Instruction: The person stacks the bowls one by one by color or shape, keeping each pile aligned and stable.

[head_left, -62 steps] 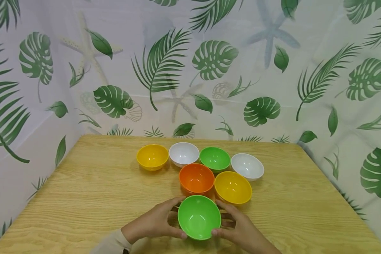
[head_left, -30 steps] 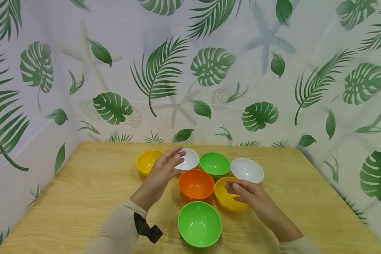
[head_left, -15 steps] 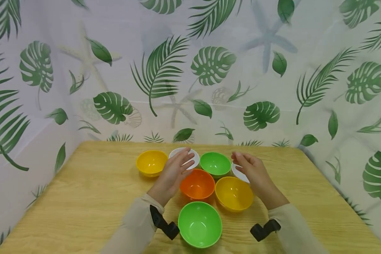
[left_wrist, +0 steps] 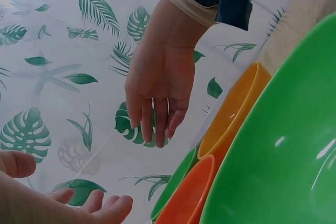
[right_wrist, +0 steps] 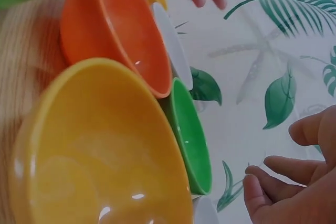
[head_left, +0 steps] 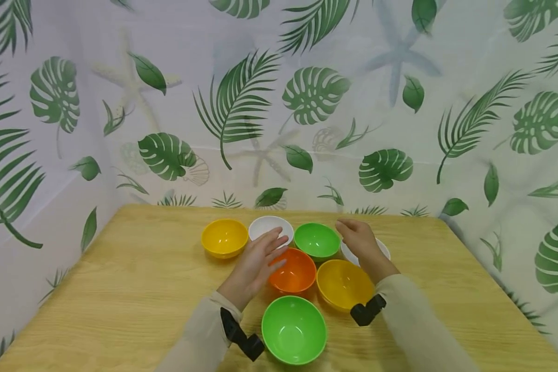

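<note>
Seven bowls stand on the table in a triangle. At the near tip is a green bowl [head_left: 294, 330]. Behind it sit an orange bowl [head_left: 294, 274] and a yellow bowl [head_left: 341, 284]. The back row holds another yellow bowl [head_left: 225, 238], a white bowl [head_left: 267, 226], a second green bowl [head_left: 317, 241] and a second white bowl [head_left: 385, 249]. My left hand [head_left: 256, 263] hovers over the orange bowl's left side, fingers spread. Above the right white bowl, partly covering it, is my right hand [head_left: 362, 245], fingers loosely bent. Both hands hold nothing.
The wooden table [head_left: 135, 289] extends left and right of the bowls. A leaf-patterned cloth [head_left: 242, 103] hangs behind it and at both sides. Each wrist carries a black camera mount [head_left: 239, 333].
Both hands have let go of the near green bowl and risen forward over the bowls behind it. In the last half second the right hand has shifted slightly left; the bowls stay put.
</note>
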{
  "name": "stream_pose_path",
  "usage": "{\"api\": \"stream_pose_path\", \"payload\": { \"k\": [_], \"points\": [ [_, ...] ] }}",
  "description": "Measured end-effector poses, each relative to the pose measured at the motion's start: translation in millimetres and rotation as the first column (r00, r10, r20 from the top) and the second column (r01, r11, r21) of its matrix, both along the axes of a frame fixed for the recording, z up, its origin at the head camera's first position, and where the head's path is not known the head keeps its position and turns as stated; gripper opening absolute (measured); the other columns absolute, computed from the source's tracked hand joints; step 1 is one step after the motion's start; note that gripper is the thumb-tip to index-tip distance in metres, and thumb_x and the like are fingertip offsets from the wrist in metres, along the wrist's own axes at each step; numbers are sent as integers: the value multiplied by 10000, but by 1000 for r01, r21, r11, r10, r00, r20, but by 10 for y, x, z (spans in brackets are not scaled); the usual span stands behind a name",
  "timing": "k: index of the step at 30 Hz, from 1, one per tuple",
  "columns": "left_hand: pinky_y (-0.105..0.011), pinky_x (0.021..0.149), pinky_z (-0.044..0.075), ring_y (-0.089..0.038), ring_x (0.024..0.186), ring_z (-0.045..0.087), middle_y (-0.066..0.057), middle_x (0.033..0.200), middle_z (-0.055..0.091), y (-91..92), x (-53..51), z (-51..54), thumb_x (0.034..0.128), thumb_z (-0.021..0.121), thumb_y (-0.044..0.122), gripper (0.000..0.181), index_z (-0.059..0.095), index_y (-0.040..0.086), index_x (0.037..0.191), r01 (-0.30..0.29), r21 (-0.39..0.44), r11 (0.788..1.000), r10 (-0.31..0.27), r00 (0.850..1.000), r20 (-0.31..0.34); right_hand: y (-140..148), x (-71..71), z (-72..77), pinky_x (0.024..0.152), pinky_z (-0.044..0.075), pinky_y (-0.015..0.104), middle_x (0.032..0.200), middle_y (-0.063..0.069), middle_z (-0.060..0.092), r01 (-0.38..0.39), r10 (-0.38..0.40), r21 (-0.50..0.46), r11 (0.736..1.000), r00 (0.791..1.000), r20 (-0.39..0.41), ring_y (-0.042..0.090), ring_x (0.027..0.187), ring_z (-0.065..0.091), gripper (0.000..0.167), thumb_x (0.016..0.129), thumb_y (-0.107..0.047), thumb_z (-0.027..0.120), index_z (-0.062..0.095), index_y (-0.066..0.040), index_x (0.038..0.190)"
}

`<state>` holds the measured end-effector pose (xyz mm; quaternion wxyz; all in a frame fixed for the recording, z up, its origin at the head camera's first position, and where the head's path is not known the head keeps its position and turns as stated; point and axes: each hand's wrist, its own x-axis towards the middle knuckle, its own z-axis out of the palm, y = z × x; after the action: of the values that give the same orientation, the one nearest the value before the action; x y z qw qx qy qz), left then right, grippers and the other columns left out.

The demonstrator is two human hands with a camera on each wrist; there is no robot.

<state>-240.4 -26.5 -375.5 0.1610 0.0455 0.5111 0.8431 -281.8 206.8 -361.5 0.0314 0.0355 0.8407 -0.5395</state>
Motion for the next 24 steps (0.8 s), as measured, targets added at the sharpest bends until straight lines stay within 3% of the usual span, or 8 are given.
{"api": "stream_pose_path", "payload": {
  "k": [8, 11, 14, 20, 24],
  "points": [
    [-499, 1123, 296, -386, 1381, 315, -231, 1493, 337, -49, 21, -90, 1019, 428, 137, 474, 328, 29, 1470, 2, -43, 999, -3, 1000, -18, -184, -78, -99, 1114, 309, 499, 1476, 229, 372, -22, 19, 148, 989, 1000, 18, 395, 1361, 333, 512, 1020, -244, 419, 362, 43, 1440],
    [-497, 1118, 307, -386, 1375, 325, -237, 1491, 335, -60, 14, -96, 1018, 429, 129, 471, 333, 28, 1467, -7, -42, 999, 7, 1000, -17, -231, -123, -120, 1098, 330, 507, 1465, 253, 370, -47, 44, 232, 972, 999, 17, 416, 1343, 348, 521, 1014, -235, 426, 349, 54, 1441],
    [-489, 1113, 318, -380, 1365, 345, -242, 1489, 338, -61, 24, -107, 1014, 435, 122, 468, 342, 27, 1463, -9, -48, 999, 9, 1000, -4, -249, -149, -137, 1098, 319, 528, 1457, 271, 370, -69, 64, 354, 933, 998, 27, 440, 1341, 333, 538, 1006, -235, 445, 340, 67, 1438],
    [-495, 1121, 301, -372, 1368, 340, -234, 1494, 336, -24, 37, -127, 1016, 435, 134, 477, 330, 30, 1470, 22, -50, 999, -23, 1000, -20, -177, -201, -176, 1123, 133, 622, 1450, 273, 383, -119, 134, 560, 820, 991, 15, 477, 1342, 302, 555, 985, -232, 476, 350, 76, 1429],
    [-499, 1121, 302, -370, 1365, 347, -230, 1488, 348, -7, 43, -135, 1016, 436, 133, 478, 329, 28, 1470, 26, -60, 998, -27, 999, -25, -125, -234, -215, 1113, 112, 639, 1444, 276, 390, -137, 162, 596, 791, 987, 12, 478, 1325, 334, 562, 974, -218, 492, 349, 79, 1429]
  ]
}}
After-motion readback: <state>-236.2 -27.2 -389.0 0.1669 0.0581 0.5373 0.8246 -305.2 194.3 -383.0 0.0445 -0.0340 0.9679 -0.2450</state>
